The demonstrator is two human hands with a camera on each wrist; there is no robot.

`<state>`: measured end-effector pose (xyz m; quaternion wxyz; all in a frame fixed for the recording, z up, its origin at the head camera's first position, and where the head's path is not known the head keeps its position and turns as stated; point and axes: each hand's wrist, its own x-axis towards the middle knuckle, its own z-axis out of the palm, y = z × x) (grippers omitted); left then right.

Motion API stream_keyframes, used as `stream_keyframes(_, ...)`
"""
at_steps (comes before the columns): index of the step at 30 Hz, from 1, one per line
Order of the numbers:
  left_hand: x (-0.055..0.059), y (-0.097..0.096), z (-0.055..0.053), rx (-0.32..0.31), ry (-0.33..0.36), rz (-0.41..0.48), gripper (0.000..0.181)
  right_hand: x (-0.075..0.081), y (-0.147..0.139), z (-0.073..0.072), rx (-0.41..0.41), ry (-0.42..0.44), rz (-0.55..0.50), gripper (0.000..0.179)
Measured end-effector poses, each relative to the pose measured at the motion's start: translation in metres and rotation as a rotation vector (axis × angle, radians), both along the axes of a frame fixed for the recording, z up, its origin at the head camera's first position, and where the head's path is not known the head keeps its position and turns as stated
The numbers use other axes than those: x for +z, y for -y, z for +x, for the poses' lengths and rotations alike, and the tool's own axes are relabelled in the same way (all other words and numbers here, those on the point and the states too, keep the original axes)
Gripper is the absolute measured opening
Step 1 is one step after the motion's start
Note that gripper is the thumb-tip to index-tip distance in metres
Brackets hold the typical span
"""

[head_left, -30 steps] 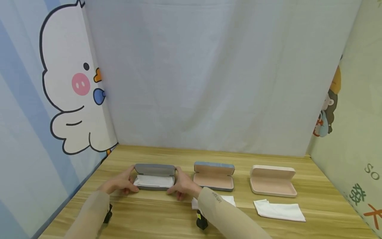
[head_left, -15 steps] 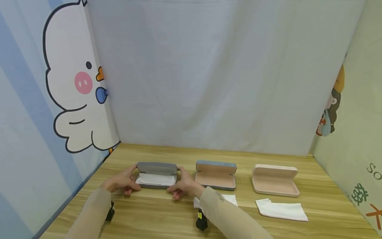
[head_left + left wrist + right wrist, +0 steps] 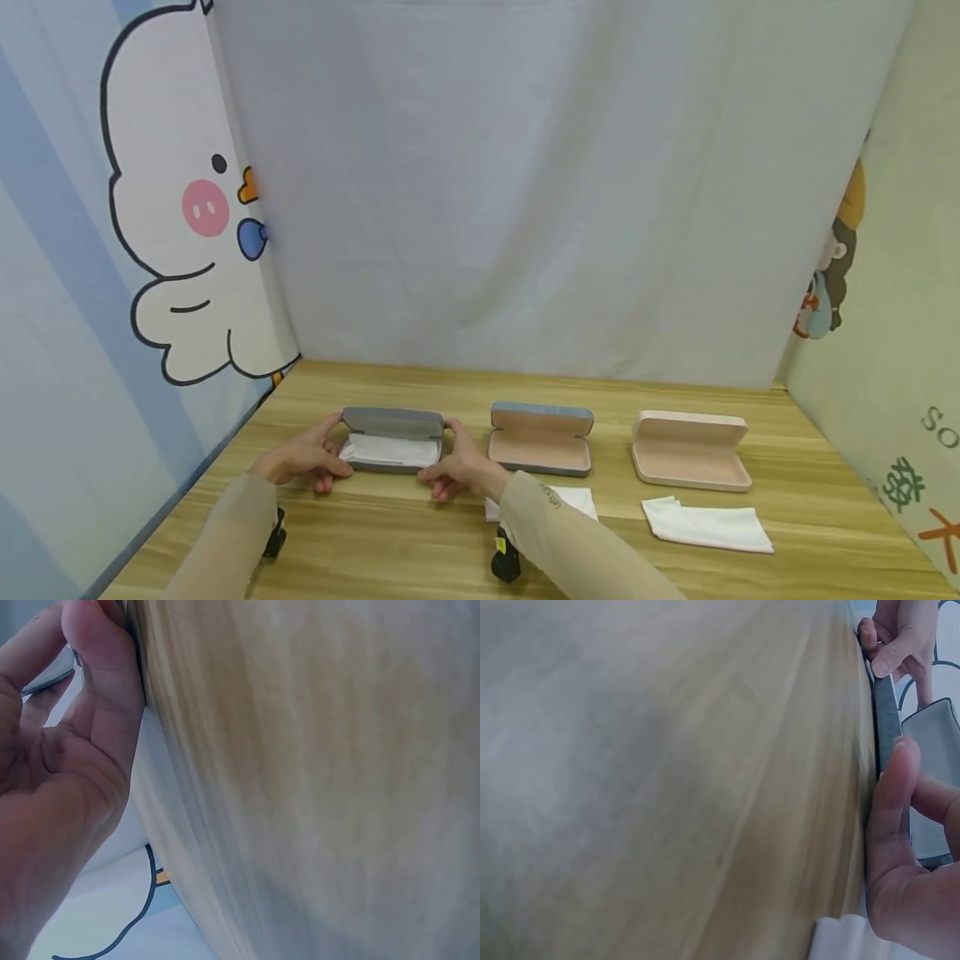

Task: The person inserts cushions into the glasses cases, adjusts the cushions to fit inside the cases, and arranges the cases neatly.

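Observation:
An open grey glasses case [image 3: 395, 421] lies on the left of the table, its lid tipped back. Inside it is a folded white cloth [image 3: 392, 451]. My left hand [image 3: 303, 458] grips the left end of the case, thumb at the front corner and a finger up at the lid. At the opposite end, my right hand [image 3: 467, 468] holds it in the same manner. The right wrist view has the case's front edge [image 3: 886, 712] running between both thumbs. In the left wrist view the case is mostly hidden behind my fingers [image 3: 101, 645].
Right of the hands stand an open blue glasses case [image 3: 540, 457] with peach lining and an open cream one [image 3: 690, 473]. In front of them lie a white cloth [image 3: 579, 502], partly covered by my right sleeve, and another folded white cloth [image 3: 708, 528]. A curtain [image 3: 525, 208] hangs behind the table.
The head view shifts slightly. Both hands keep their places at the ends of the grey glasses case, and its lid stays raised.

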<state>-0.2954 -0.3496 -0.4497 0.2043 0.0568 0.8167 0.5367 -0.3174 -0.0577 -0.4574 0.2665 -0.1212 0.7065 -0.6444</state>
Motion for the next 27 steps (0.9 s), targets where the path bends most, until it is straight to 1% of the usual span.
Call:
stream_keyframes(8, -0.0024, -0.0007, -0.0019, 0.016, 0.002, 0.008, 0.112, -0.0024, -0.0002, -0.0010, 0.017, -0.021, 0.012, 0.077)
stream_keyframes(14, -0.0037, -0.0006, -0.0019, 0.007, -0.003, 0.018, 0.115, -0.0033, -0.0004, -0.0006, 0.018, -0.033, 0.018, 0.072)
stream_keyframes(18, -0.0034, -0.0013, -0.0018, 0.016, -0.007, 0.016, 0.115, -0.0034, -0.0010, -0.0009, 0.024, -0.039, 0.012, 0.071)
stream_keyframes(27, -0.0011, -0.0026, 0.0016, 0.005, -0.028, 0.006, 0.113, -0.0050, 0.0002, -0.0007, 0.027, -0.054, 0.008, 0.073)
